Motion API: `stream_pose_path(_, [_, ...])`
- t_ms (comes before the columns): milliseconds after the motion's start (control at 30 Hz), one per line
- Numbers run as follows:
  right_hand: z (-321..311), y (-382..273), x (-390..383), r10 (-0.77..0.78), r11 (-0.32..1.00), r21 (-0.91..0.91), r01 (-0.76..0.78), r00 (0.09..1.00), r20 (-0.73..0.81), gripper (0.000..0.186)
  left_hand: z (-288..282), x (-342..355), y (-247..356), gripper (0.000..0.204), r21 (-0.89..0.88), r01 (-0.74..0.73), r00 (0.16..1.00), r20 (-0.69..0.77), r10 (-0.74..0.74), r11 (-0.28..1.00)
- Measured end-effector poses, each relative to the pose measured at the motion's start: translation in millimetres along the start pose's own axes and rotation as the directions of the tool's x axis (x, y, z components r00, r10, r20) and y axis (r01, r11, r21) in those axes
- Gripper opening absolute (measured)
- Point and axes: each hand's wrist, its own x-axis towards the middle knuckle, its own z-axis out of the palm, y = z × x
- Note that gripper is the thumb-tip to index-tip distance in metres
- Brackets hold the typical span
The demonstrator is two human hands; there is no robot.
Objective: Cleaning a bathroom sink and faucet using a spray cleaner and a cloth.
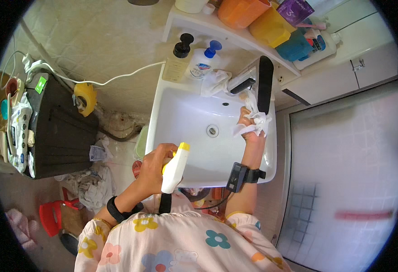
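Nearest, the left hand is wrapped around the neck of a white plastic spray bottle with a yellow nozzle, held over the near left rim of the white ceramic washbasin. Farther in and to the right, the right hand is clenched on a crumpled white cloth, pressed against the black upright tap handle at the basin's far right edge. Beyond, on the far left corner, stand a black-topped amber pump bottle and a blue-topped white pump bottle, just beside each other. Well to the left sits a dark machine.
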Motion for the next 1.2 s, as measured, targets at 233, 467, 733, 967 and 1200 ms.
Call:
stream_pose_path(233, [-8, 38, 8, -0.714, 0.555, -0.438, 0.708, 0.675, 0.186, 0.011, 0, 1, 4, 0.053, 0.011, -0.031, 1.000, 0.004, 0.030, 0.999])
stream_pose_path(467, [-56, -35, 21, 0.094, 0.944, -0.329, 0.032, 0.929, 0.359, 0.020, 4, 6, 9, 0.036, 0.052, -0.089, 0.996, -0.017, 0.090, 0.995])
stream_pose_path(733, [-185, -54, -39, -0.537, -0.229, -0.837, 0.497, 0.653, 0.534, 0.013, 57, 64, 24, 0.050, -0.008, -0.050, 0.949, 0.310, 0.050, 0.999])
stream_pose_path(967, [-201, -37, -58, -0.249, -0.765, -0.519, 0.381, 0.569, 0.784, 0.007, 118, 102, 16, 0.039, 0.008, -0.132, 0.919, 0.376, 0.119, 0.991])
stream_pose_path(1200, [-212, -41, -59, -0.319, -0.697, -0.609, 0.379, 0.597, 0.736, 0.012, 139, 113, 5, 0.038, 0.024, -0.135, 0.947, 0.298, 0.122, 0.990])
